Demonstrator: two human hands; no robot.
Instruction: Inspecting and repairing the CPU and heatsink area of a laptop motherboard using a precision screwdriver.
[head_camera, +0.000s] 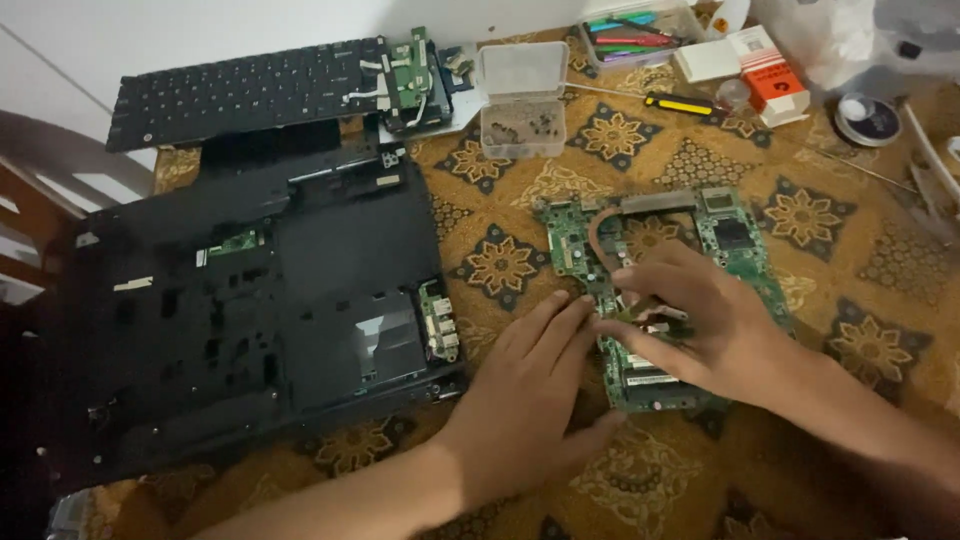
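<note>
A green laptop motherboard (735, 245) with a copper heat pipe (598, 240) lies on the patterned cloth at centre right. My right hand (700, 320) rests on the board's lower middle, its fingertips pinched on a small part there. My left hand (530, 395) lies flat on the cloth, fingers touching the board's left edge. What the right fingers grip is partly hidden.
A black laptop bottom case (250, 310) lies at left. A detached keyboard (240, 90) and small green boards (410, 75) sit behind it. A clear screw box (523, 100), a yellow-handled screwdriver (680, 103), a tool case (640, 35) and small boxes (770, 75) stand at the back.
</note>
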